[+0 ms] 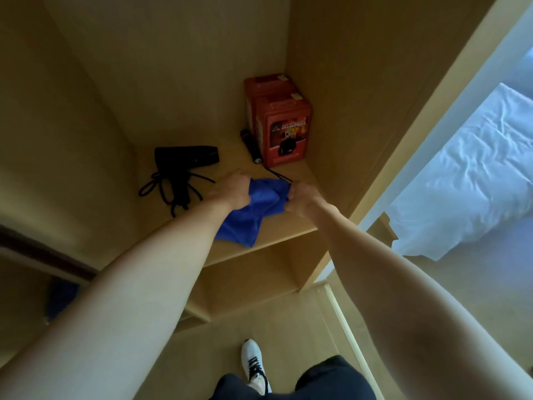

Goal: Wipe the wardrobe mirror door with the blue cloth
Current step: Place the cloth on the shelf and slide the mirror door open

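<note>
On the wooden wardrobe shelf [288,226], your left hand [230,192] and right hand [302,199] each grip the bunched blue cloth [253,215]; black hairdryer [184,158] lies left; red boxes [282,128] behind.

Both bare arms reach forward and down, nearly straight, converging toward each other. The left hand [230,192] has its fingers curled closed, back of the hand facing up, gripping the blue cloth [253,215]. The right hand [302,197] sits just beside it, fingers pinched together on the same cloth. Below, one foot stands forward.
</note>
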A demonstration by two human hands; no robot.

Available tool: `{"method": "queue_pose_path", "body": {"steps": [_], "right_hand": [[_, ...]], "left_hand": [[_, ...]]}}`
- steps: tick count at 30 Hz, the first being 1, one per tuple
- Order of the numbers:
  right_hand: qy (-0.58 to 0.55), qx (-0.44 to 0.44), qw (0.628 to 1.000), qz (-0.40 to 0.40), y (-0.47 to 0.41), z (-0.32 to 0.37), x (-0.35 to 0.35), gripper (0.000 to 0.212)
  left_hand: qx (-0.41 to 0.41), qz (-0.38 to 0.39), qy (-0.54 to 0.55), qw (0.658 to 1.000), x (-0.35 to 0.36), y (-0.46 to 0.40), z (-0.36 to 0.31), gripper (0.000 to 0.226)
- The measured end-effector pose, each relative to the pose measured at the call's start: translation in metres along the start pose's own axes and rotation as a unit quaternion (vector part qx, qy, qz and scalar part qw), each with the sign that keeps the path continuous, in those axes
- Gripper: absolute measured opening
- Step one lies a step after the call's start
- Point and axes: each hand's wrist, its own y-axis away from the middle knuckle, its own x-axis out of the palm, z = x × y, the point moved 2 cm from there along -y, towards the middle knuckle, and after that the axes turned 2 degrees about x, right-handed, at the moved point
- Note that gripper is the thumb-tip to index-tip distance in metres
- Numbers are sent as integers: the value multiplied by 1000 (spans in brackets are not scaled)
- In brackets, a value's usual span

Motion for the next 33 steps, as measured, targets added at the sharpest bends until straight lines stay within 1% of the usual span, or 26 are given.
{"method": "queue_pose_path", "body": {"steps": [3, 6, 10, 11, 13, 15, 17, 21, 25, 27, 29, 33], "right_hand": [[-10, -14, 1000, -12, 23, 11, -7, 22], [11, -40, 999, -21, 48, 29, -14, 17], [54, -114, 991, -31, 93, 62, -18, 9], [56, -129, 990, -31, 105, 69, -15, 11], [65, -157, 985, -25, 129, 84, -8, 22], [76, -185, 980, -17, 156, 102, -4, 18], [45, -216, 975, -12, 181, 123, -1, 15], [30, -268, 963, -10, 220, 167, 19, 14], [-29, -302, 953, 3, 256, 209, 34, 12], [-45, -315, 948, 2, 269, 230, 40, 9], [-62, -318, 946, -9, 275, 250, 46, 14], [-82, -302, 947, -68, 285, 287, 50, 30]], "left_hand": [[-7, -24, -10, 1000, -21, 28, -6, 28], [-16, -50, -24, 998, -39, 66, -11, 18], [-37, -79, 0, 996, -56, 133, -13, 26], [-43, -83, -3, 996, -59, 151, -14, 25], [-52, -92, -11, 994, -66, 185, -15, 19], [-61, -96, -11, 993, -73, 218, -13, 13], [-81, -94, -5, 992, -82, 249, -6, 4], [-139, -77, -7, 987, -100, 309, 24, 7], [-192, -90, -14, 977, -114, 356, 74, 2], [-209, -100, -7, 973, -120, 371, 100, 8], [-209, -111, -8, 972, -123, 380, 122, 15], [-181, -104, -16, 978, -127, 389, 157, 15]]}}
